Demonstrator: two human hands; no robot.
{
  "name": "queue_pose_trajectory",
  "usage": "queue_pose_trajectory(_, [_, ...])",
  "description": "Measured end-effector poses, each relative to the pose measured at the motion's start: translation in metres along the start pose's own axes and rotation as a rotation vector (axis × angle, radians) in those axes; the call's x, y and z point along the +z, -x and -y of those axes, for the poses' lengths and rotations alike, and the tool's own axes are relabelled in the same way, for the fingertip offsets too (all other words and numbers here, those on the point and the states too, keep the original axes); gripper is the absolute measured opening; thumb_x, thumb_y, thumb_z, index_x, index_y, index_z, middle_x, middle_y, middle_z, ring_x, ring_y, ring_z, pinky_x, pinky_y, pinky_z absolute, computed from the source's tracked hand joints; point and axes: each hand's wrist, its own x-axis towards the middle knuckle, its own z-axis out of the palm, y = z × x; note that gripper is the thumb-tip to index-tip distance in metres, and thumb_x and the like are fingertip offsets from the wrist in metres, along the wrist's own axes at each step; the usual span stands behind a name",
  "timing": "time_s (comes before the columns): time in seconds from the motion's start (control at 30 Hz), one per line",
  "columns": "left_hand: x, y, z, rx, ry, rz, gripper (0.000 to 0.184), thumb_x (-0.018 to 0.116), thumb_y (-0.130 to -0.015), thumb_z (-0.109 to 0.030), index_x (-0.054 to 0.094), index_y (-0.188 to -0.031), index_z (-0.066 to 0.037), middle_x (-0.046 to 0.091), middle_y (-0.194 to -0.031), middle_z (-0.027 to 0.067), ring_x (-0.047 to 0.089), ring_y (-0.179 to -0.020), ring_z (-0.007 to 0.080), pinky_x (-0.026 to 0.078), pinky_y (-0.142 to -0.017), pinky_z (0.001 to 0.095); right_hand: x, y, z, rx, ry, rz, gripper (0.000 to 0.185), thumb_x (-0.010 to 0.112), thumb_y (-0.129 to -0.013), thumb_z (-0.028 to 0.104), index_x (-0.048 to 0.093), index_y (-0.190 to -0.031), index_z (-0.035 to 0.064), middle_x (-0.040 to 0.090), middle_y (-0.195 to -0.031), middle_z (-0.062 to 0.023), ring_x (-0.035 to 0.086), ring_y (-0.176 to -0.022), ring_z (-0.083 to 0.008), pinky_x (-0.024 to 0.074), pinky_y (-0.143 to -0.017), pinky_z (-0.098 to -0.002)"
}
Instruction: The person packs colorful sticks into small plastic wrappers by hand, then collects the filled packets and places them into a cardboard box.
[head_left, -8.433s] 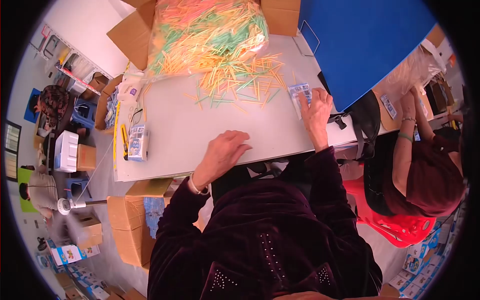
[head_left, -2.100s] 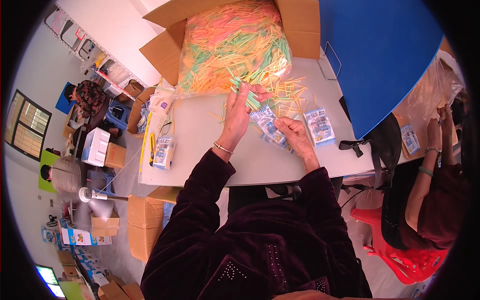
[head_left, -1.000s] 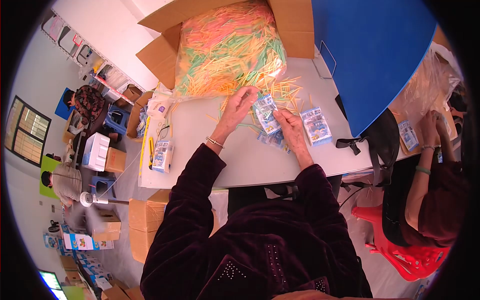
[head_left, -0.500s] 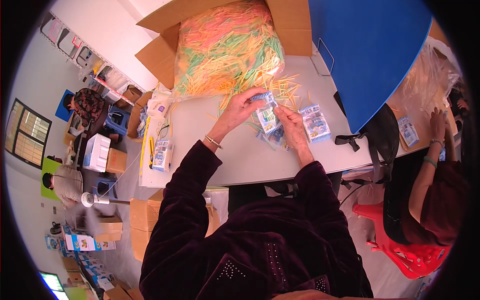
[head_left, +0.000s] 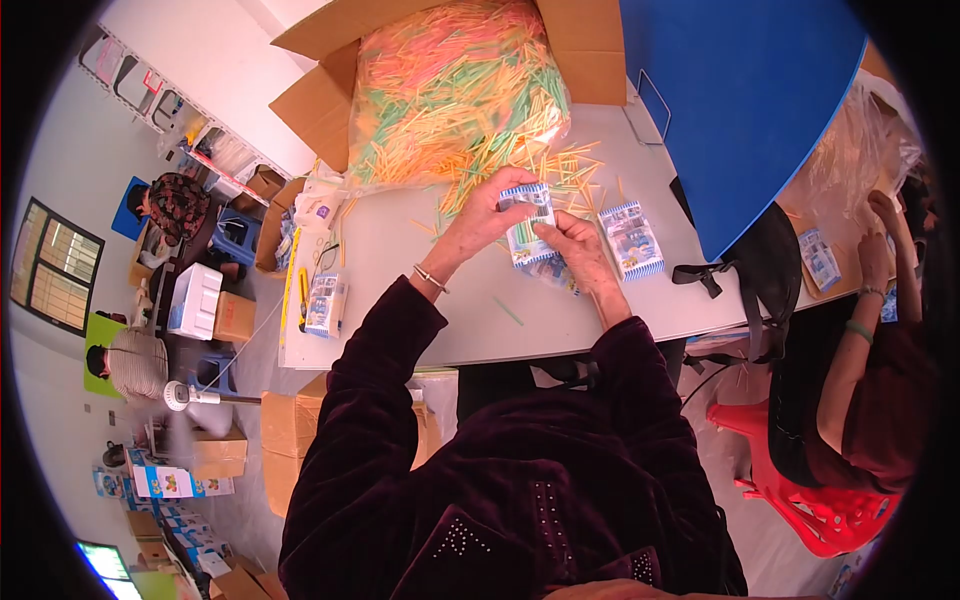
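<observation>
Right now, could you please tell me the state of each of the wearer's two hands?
Left hand: closed, holding the blue-and-white packet near its upper left.
Right hand: closed, holding the same packet by its right side.

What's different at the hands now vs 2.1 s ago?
The left hand has let go of its bunch of green sticks, which now appear to show inside the small packet, and grips the packet instead. A loose green stick now lies on the table, nearer the person. Unchanged: right hand on the packet; yellow cutter at the table's left.
</observation>
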Motion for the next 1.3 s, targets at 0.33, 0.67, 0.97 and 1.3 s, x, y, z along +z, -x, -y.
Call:
queue_pose_trajectory(0.33, [-0.089, 0.08, 0.002, -0.127, -0.26, -0.201, 0.027, 0.065, -0.08, -0.009, 0.056, -0.105, -0.003, 0.06, -0.097, 0.0031, 0.057, -0.088, 0.0115, 0.046, -0.076, 0.0252, -0.017, 0.021, 0.001, -0.52, 1.211, -0.353, 0.025, 0.07, -0.07, 0.013, 0.06, -0.089, 0.0011, 0.056, -0.09, -0.0133, 0.05, -0.088, -0.0314, 0.0423, -0.073, -0.0393])
queue_pose_trajectory(0.67, [-0.02, 0.076, 0.034, 0.11, -0.653, -0.104, 0.027, 0.068, -0.077, -0.016, 0.06, -0.101, -0.006, 0.061, -0.102, 0.0097, 0.055, -0.1, 0.0255, 0.042, -0.085, 0.0339, -0.007, 0.03, -0.011, -0.405, 1.462, -0.239, 0.026, 0.07, -0.068, 0.014, 0.058, -0.086, 0.0017, 0.049, -0.103, -0.0099, 0.045, -0.097, -0.0305, 0.0353, -0.08, -0.0413])
queue_pose_trajectory(0.97, [0.016, 0.036, 0.038, 0.091, -0.42, -0.145, 0.023, 0.066, -0.08, -0.014, 0.06, -0.098, -0.001, 0.061, -0.094, 0.0106, 0.057, -0.086, 0.0204, 0.043, -0.078, 0.0288, -0.009, 0.022, -0.006, -0.481, 0.99, -0.198, 0.026, 0.069, -0.073, 0.014, 0.056, -0.093, 0.003, 0.057, -0.085, -0.0103, 0.053, -0.082, -0.0297, 0.0384, -0.074, -0.0403])
queue_pose_trajectory(1.3, [0.014, 0.04, 0.015, 0.137, -0.426, -0.153, 0.014, 0.063, -0.082, -0.009, 0.063, -0.091, 0.001, 0.061, -0.083, 0.0096, 0.056, -0.08, 0.0202, 0.043, -0.073, 0.0288, -0.004, 0.025, 0.003, -0.161, 0.57, -0.096, 0.016, 0.065, -0.079, 0.008, 0.061, -0.09, -0.0026, 0.06, -0.072, -0.0049, 0.053, -0.063, -0.011, 0.0412, -0.057, -0.0239])
